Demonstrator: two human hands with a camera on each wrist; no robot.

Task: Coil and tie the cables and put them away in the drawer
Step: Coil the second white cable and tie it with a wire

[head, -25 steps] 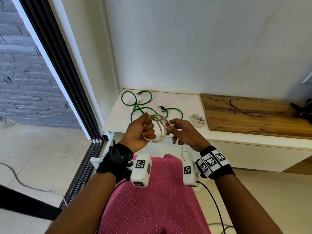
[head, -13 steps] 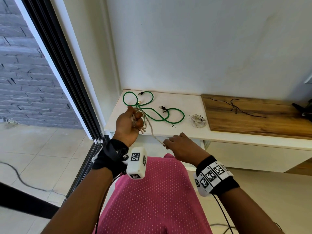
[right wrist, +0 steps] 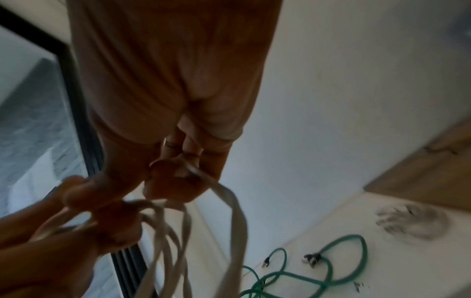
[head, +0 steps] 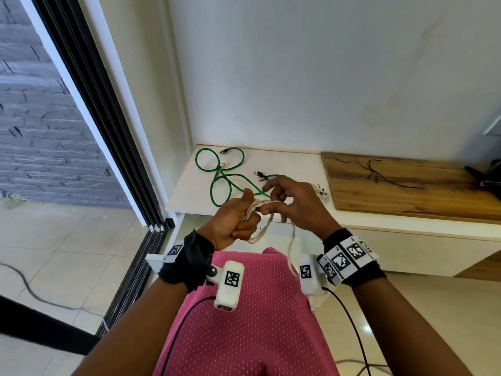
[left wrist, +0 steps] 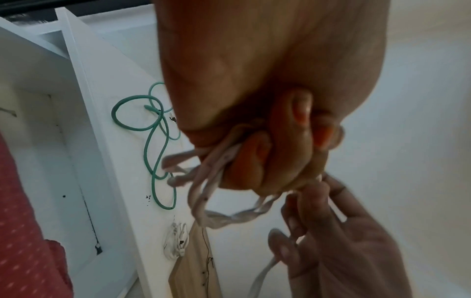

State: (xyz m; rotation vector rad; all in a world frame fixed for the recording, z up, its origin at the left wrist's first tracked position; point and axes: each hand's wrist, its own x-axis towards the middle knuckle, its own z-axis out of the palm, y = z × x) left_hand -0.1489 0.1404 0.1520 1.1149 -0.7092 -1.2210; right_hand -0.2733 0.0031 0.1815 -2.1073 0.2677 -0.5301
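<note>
Both hands meet in front of the cabinet top (head: 298,164), above its near edge. The left hand (head: 233,221) grips the coiled cable (head: 260,207), with the right hand (head: 295,202) touching it from the right. Behind them a loose cable (head: 219,185) sprawls on the top (far left part), a small bundle (head: 322,192) to its right. Farther right lies a wooden board (head: 406,196) with a thin cord (head: 374,172) on it.

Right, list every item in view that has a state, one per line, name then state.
white cable: partly coiled, held in the air, loose end hanging down
left hand: grips the white cable's loops
right hand: fingers curled round the cable's free strand
green cable: loose, uncoiled on the white top
small white cable: bundled, lying on the white top
black cable: loose on the wooden top
drawer: open
</note>
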